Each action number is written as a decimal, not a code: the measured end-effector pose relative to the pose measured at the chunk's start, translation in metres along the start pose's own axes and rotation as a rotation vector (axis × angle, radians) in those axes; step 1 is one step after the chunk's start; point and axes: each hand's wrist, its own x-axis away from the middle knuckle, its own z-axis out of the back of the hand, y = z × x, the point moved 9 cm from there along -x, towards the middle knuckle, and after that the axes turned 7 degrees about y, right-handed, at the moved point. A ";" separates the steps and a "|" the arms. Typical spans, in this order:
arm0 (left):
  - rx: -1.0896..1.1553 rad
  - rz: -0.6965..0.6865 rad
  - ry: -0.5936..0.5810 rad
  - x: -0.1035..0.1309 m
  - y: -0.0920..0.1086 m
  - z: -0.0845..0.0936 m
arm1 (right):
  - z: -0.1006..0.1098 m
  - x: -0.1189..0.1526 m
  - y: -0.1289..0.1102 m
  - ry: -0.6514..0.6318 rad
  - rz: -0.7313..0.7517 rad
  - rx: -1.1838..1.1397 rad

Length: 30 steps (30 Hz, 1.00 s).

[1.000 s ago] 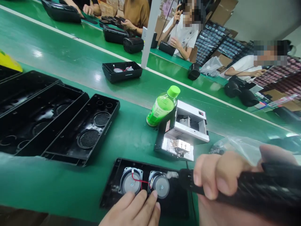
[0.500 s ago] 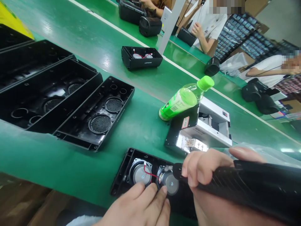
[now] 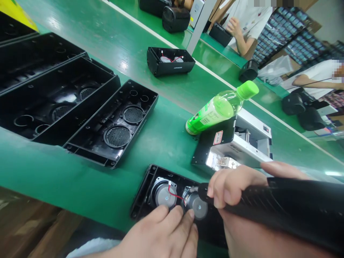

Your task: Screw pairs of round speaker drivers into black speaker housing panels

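Note:
My right hand [image 3: 236,188] is wrapped round a black power screwdriver [image 3: 292,208], whose tip points at the edge of the right round speaker [image 3: 198,207]. That speaker and a left one [image 3: 164,195] sit in a black housing [image 3: 141,197] at the bottom centre, joined by a red wire [image 3: 174,195]. My left hand [image 3: 172,229] lies over the housing's near side, fingertips on or beside the speakers; its fingers are bent and close together. Whether it pinches anything small is hidden. The screwdriver's very tip is hard to make out.
Open black housings [image 3: 113,125] stand at the left. A green-capped bottle [image 3: 215,111] leans by a black and silver machine [image 3: 231,143]. Another housing [image 3: 172,66] with speakers lies further back. Across the line are two people in white shirts [image 3: 249,21].
The bench and the things on it appear shifted slightly right in view. Both hands and the screwdriver keep nearly the same place at the housing.

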 end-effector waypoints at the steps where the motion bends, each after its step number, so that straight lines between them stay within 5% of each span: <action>1: -0.005 0.008 0.016 0.001 0.001 -0.001 | -0.006 -0.002 -0.004 -0.010 0.047 0.009; 8: -0.018 0.029 0.042 -0.005 0.002 -0.004 | -0.032 -0.008 0.009 -0.242 0.003 -0.108; 30: 0.012 -0.013 0.067 -0.003 -0.001 0.003 | -0.020 0.010 0.022 -0.120 0.055 -0.140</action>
